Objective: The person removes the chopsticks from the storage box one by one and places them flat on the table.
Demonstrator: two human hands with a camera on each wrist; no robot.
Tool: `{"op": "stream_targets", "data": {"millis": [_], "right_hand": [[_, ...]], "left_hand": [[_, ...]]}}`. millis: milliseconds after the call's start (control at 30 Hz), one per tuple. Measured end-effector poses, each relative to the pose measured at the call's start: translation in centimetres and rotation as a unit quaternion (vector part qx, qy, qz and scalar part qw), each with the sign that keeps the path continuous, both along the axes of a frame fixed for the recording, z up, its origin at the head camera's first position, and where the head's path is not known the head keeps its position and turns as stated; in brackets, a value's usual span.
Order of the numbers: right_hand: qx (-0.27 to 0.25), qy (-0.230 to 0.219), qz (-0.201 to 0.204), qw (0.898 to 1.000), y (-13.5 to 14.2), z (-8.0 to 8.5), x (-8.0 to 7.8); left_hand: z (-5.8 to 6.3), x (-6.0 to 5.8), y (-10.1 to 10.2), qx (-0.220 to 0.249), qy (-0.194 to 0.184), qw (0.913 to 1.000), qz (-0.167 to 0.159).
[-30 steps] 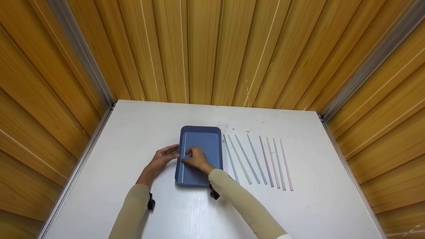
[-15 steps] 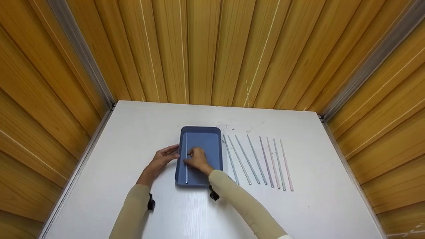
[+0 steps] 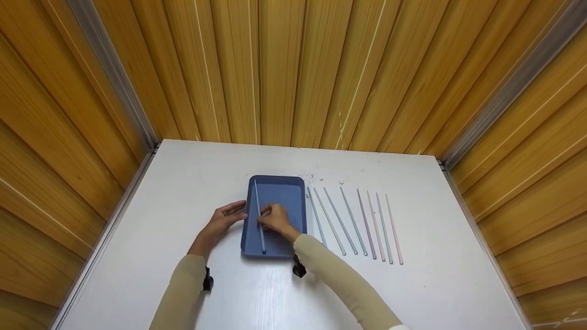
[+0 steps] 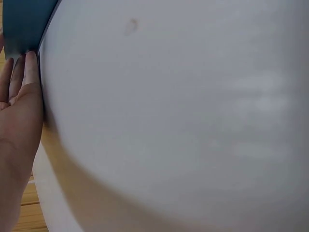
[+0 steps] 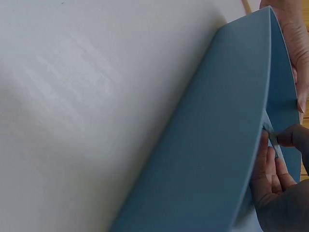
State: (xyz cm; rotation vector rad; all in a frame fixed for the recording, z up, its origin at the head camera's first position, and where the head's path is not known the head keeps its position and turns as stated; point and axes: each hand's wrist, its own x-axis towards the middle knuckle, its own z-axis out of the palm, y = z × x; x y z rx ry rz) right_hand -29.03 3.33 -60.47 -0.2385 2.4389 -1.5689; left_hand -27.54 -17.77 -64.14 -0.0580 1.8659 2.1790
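Note:
A blue rectangular tray (image 3: 291,195) stands on the white table. My right hand (image 3: 276,218) is inside it, pinching a slim pale-blue chopstick (image 3: 257,195) near its middle, between thumb and fingers. This chopstick lies slightly slanted along the tray's left side; the right wrist view shows a short piece of the chopstick (image 5: 272,137) between the fingertips, the rest hidden by the tray wall. Outside the tray, my left hand (image 3: 223,220) rests against the left wall with fingers extended. In the left wrist view, the left hand's fingers (image 4: 31,67) touch the tray's side (image 4: 29,24).
Several blue, purple and pink chopsticks (image 3: 353,220) lie side by side on the table right of the tray. Small dark marks dot the table (image 3: 202,293) behind them. Wood-patterned walls (image 3: 279,68) enclose the back and both sides.
My right hand has shifted a little right with the chopstick, which was parallel to the tray's left wall and now slants, its near end farther right. The left hand stays put.

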Motion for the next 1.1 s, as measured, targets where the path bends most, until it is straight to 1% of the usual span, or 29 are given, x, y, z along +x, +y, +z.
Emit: {"op": "stream_targets", "data": {"millis": [100,267,367,500,633,733,933,1100], "right_hand": [[-0.020,-0.014,0.000,1.000,0.6,0.2,0.1],[-0.038,-0.019,0.003,0.999,1.4,0.3,0.2],[-0.045,-0.023,-0.001,0.999,1.9,0.5,0.2],[-0.044,-0.026,-0.007,0.999,2.6,1.0,0.1],[-0.036,-0.029,-0.006,0.999,3.4,1.4,0.1],[-0.027,-0.020,-0.007,0.999,4.3,1.8,0.2],[-0.016,0.020,-0.001,1.000,6.0,2.7,0.4],[-0.039,0.026,0.003,0.999,7.2,3.5,0.5]], "left_hand": [[0.1,0.0,0.1,-0.003,-0.003,1.0000,0.000],[0.0,0.0,0.0,-0.008,-0.008,0.9999,-0.002],[0.1,0.0,0.0,-0.012,-0.004,0.9999,-0.004],[0.1,-0.1,0.0,-0.004,0.001,1.0000,0.001],[0.1,-0.1,-0.1,0.006,0.005,1.0000,-0.005],[0.2,-0.1,0.0,0.006,0.011,0.9998,-0.015],[0.3,0.0,0.1,0.006,0.012,0.9998,-0.016],[0.4,0.1,0.1,-0.002,0.004,1.0000,-0.008]]}}
